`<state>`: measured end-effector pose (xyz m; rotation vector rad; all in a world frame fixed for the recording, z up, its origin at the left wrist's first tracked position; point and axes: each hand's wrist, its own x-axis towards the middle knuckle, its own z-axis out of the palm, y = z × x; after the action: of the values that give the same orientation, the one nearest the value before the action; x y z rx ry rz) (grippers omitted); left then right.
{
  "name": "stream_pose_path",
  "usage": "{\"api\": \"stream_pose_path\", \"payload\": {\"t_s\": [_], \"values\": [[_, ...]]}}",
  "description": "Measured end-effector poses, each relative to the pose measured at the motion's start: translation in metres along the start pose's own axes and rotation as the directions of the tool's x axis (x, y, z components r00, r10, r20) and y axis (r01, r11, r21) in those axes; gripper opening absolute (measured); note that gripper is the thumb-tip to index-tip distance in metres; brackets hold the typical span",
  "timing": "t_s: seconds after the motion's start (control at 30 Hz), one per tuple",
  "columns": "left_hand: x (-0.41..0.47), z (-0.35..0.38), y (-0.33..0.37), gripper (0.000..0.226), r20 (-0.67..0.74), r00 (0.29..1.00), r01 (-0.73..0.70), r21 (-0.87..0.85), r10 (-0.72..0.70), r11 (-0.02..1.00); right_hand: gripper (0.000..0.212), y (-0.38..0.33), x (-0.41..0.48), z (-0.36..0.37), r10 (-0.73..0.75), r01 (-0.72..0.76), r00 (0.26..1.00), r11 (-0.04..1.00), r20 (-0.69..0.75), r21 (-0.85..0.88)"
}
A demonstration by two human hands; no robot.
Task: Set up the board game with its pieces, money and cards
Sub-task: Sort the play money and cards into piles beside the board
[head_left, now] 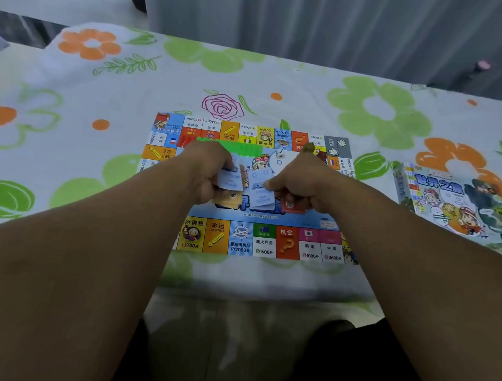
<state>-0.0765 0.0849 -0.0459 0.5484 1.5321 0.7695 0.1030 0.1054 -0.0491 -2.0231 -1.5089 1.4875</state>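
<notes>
While both forearms reach forward over the near edge, the two hands meet above the middle of the board (265, 243). The board lies flat and open at the centre of the surface (65, 149), which is covered by a light cloth with green and orange flowers. The left hand (212, 168) has its fingers curled around a few blue slips (232, 181) of paper and holds them just above the board. The right hand (302, 182) is close beside it, and its thumb and fingers pinch a blue sheet (261, 195) of the same pale colour. The two papers almost touch each other. Under the right hand there is a red card (292, 206); I cannot tell if the hand holds it or if it lies on the board. A white die (280, 152) sits on the inner field of the board, beyond the hands. A blurred green strip (244, 148) lies on the board beyond the left hand. The game box (455, 205) rests on the cloth to the right of the board, apart from it, with its picture side up.
</notes>
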Motion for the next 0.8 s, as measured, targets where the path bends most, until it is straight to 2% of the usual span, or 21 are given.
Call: {"api": "stream_pose_path", "payload": {"t_s": [0.1, 0.23, 0.33, 0.53, 0.67, 0.8], "values": [[0.003, 0.001, 0.0, 0.019, -0.015, 1.0, 0.0, 0.036, 0.001, 0.999, 0.026, -0.001, 0.001, 0.001, -0.012, 0.013, 0.999, 1.0, -0.042, 0.002], [0.001, 0.002, 0.0, 0.022, 0.006, 1.0, 0.011, 0.035, -0.011, 0.999, 0.029, -0.003, 0.002, 0.003, -0.035, 0.038, 0.997, 0.999, -0.071, 0.034], [0.002, 0.003, 0.0, 0.029, 0.011, 1.0, 0.015, 0.054, -0.016, 0.998, 0.018, -0.006, 0.002, 0.003, -0.083, 0.084, 0.996, 0.993, -0.014, 0.086], [0.002, 0.004, -0.001, 0.029, 0.052, 0.998, 0.021, 0.086, -0.026, 0.996, 0.019, -0.01, 0.003, 0.009, -0.126, 0.11, 0.99, 0.973, 0.07, 0.202], [0.004, 0.006, -0.002, 0.016, 0.089, 0.996, 0.023, 0.085, -0.031, 0.996, 0.017, -0.011, 0.001, 0.01, -0.129, 0.107, 0.987, 0.971, 0.091, 0.213], [0.009, 0.004, -0.003, 0.017, 0.033, 0.999, 0.0, 0.05, -0.002, 0.999, 0.021, -0.009, -0.001, 0.005, -0.067, 0.055, 0.996, 0.983, 0.062, 0.177]]}}
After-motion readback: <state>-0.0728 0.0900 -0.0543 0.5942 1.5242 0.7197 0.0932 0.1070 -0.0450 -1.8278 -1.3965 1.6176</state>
